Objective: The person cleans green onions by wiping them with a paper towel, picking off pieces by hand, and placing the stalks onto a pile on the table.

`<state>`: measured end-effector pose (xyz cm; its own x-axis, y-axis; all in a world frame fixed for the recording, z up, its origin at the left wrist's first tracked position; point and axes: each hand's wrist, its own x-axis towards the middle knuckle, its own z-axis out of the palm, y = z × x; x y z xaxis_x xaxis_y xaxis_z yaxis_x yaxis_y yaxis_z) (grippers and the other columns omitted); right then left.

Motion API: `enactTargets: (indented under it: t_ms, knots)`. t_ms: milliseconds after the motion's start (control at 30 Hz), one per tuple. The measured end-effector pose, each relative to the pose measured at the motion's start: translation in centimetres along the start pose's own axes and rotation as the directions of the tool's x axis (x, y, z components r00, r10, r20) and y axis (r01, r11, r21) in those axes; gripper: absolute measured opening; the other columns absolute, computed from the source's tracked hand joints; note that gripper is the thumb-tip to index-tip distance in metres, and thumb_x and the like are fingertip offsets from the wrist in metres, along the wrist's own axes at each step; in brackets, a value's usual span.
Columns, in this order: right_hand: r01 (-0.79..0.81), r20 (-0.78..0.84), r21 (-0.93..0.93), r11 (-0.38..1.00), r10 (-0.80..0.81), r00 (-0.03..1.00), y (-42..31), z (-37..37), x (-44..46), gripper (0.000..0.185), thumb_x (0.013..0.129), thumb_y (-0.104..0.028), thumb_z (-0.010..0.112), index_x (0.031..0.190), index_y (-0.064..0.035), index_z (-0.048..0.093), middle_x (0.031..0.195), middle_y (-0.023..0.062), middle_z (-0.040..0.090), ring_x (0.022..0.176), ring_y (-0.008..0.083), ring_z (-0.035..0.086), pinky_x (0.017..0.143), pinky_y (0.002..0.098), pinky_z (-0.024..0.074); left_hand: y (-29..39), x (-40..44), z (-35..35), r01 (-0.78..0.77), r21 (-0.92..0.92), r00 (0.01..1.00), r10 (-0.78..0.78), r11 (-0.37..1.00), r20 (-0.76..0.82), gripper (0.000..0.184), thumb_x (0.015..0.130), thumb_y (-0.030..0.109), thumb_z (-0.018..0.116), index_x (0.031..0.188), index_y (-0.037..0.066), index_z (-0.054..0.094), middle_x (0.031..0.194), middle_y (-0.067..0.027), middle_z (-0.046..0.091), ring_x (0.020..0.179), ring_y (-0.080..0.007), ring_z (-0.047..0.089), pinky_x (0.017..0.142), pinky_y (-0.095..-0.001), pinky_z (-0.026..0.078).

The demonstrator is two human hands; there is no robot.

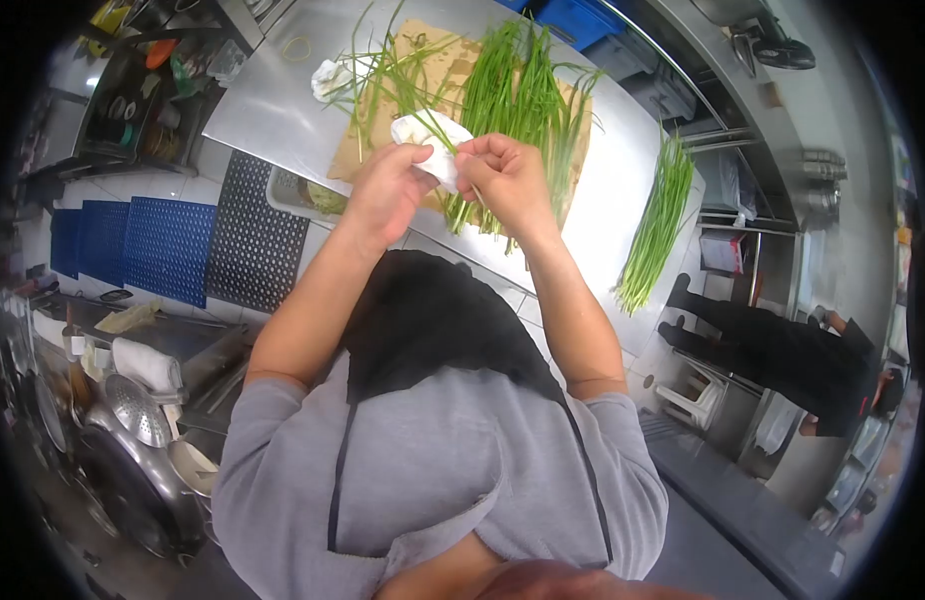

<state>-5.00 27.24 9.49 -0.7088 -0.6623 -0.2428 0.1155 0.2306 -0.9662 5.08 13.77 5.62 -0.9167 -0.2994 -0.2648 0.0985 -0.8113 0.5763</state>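
My left hand (385, 192) is at the near edge of the steel table, thumb and fingers closed at a crumpled white cloth or paper towel (408, 128). Close beside it, my right hand (511, 180) pinches a thin green onion stalk (445, 140) that runs across the white piece. Beyond both hands, a brown board or sheet (420, 42) carries a thick pile of green onions (513, 85), roots toward me. Looser stalks (383, 75) spread over its left side. Another bunch of green onions (655, 225) lies on the table's right end.
The steel table (268, 105) has a second crumpled white piece (328, 80) and a rubber band (297, 48) at left. Under its near edge is a tray (293, 192) with greens. Pots and a strainer (138, 410) stand at lower left. A person in black (783, 345) is at right.
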Motion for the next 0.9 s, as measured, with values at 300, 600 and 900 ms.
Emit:
enactTargets:
  t_ms: [300,600,900]
  knots:
    - [0.033,-0.087,-0.075,0.997,-0.04,0.995,0.9,-0.6,-0.2,0.018,0.08,-0.012,0.069,0.089,0.0036,0.068,0.068,0.0076,0.068,0.056,0.01,0.062,0.054,0.0261,0.0475,-0.2,-0.2,0.4,-0.046,-0.037,0.99,0.05,0.998,0.129,0.03,0.088,0.003,0.052,0.117,-0.002,0.056,0.117,-0.0093,0.062,0.11,-0.0197,0.058,0.098,-0.0357,0.044]
    - [0.048,-0.009,-0.301,0.952,-0.053,0.999,0.1,-1.0,-1.3,0.017,0.079,-0.017,0.071,0.086,-0.001,0.071,0.069,0.0091,0.069,0.061,0.0126,0.063,0.058,0.0282,0.0485,-2.4,0.1,1.5,-0.142,0.042,0.984,0.146,0.989,-0.101,0.022,0.087,0.004,0.068,0.107,0.0,0.061,0.105,-0.0069,0.066,0.096,-0.0141,0.063,0.087,-0.0294,0.049]
    - [0.074,0.01,-0.438,0.896,-0.077,0.997,-2.2,-3.8,-3.7,0.018,0.079,-0.015,0.071,0.09,-0.0003,0.071,0.068,0.0084,0.068,0.062,0.0127,0.065,0.058,0.0286,0.0492,0.9,2.7,1.7,-0.184,-0.024,0.967,0.177,0.983,-0.184,0.022,0.087,0.0,0.065,0.108,-0.002,0.06,0.103,-0.0084,0.065,0.094,-0.0176,0.064,0.087,-0.0316,0.052]
